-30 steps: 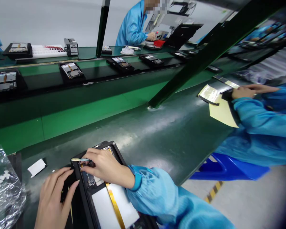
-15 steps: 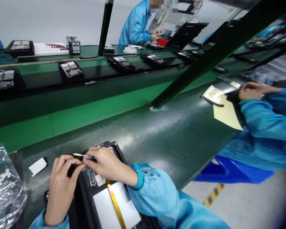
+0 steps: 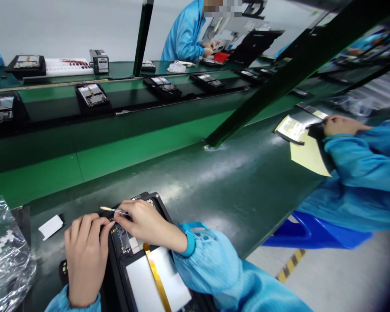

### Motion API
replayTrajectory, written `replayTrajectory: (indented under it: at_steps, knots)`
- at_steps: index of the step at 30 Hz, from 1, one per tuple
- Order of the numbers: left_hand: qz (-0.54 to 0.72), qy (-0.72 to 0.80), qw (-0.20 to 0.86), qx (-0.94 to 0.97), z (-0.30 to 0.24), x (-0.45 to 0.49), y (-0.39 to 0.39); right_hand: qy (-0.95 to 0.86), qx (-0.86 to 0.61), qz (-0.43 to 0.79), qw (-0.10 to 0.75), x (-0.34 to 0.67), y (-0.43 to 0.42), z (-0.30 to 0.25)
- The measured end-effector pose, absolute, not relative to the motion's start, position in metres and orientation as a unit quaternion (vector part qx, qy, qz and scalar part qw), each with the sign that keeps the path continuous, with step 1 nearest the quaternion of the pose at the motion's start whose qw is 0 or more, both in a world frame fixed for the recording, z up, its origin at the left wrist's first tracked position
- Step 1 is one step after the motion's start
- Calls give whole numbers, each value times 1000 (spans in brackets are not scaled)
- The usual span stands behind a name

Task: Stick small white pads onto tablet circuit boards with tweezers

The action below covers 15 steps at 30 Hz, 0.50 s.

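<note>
An open tablet-like device in a black tray (image 3: pixel 117 277) lies in front of me, showing a white battery panel (image 3: pixel 156 281), a yellow strip and a small circuit board (image 3: pixel 121 239). My left hand (image 3: pixel 84 255) rests on the tray's left edge, fingers curled down at the board's top corner. My right hand (image 3: pixel 146 225) is pinched on a thin swab-like stick (image 3: pixel 112 210) that points left above the board. Both hands' fingertips meet at the same spot on the board.
A clear bag of small white parts (image 3: pixel 6 255) and a white slip (image 3: pixel 51 226) lie at the left. Behind runs a green conveyor (image 3: pixel 123 147) carrying several device trays (image 3: pixel 92 97). A co-worker's blue sleeve (image 3: pixel 360 160) and hand are at the right by a yellow sheet (image 3: pixel 308 158); another person works at the far bench.
My left hand moved up from the tray's lower left and curled its fingers onto the board's corner beside my right hand. The stick rose slightly. Trays on the conveyor drifted left.
</note>
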<state>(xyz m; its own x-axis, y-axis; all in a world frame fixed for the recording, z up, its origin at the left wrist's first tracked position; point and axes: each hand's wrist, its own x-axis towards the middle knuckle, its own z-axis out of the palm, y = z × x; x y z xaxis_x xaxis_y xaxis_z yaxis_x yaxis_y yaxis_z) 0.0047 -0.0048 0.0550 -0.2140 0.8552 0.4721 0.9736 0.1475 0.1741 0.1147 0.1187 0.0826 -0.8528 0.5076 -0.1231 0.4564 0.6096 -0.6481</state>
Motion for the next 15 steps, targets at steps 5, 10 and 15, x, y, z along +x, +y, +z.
replayTrajectory:
  at_steps: [5, 10, 15]
  knots:
    - [-189, -748, 189, -608, 59, 9, -6, -896, -271, 350, 47, 115, 118, 83]
    - [-168, -741, 193, -620, 59, 15, 2, -894, -271, 354, 47, 115, 118, 83]
    - [-261, -766, 89, -581, 61, 12, -6, -890, -281, 357, 44, 115, 118, 83]
